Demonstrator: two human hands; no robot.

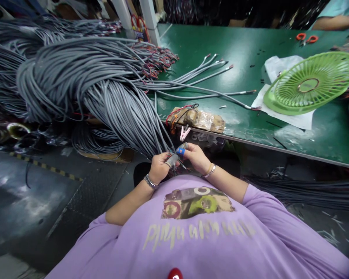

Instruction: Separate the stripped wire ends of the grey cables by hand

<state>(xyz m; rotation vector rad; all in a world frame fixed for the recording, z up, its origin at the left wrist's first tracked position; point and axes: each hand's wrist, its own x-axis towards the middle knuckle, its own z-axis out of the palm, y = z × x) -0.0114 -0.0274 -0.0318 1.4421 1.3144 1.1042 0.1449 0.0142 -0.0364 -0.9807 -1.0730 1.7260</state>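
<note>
From the head camera, looking down over a lilac T-shirt, both hands meet just below the near edge of the green counter (221,46). The left hand (159,166), with a metal watch (150,181) on its wrist, is closed around the end of a grey cable (172,159), fingers curled tight over the jacket. The right hand (196,158) wears a thin bracelet (211,170) and a blue fingertip guard (180,150). Its fingers are drawn together in a pinch at the same cable end, right against the left hand. What lies between the fingertips is too small to make out.

The cable runs up and to the left into a great bundle of grey cables (104,89), which is heaped over the counter's left end and hangs down beside the person. Several loose ends with red and dark cores fan out across the counter.

I'd judge one cable to be light, bendy and a little springy, with a smooth jacket that could slip, while the bundle behind it looks heavy and will drag. The bared cores look fine and easily kinked, so the jacket just behind the end seems the safest place to hold.

A pink clip (184,133) hangs at the counter edge beneath a taped block (199,118) with red wires. Further right, a green fan grille (311,83) lies on a white plastic sheet (282,66), with orange-handled scissors (306,38) beyond. Another person's forearm (334,23) rests at the far corner.
</note>
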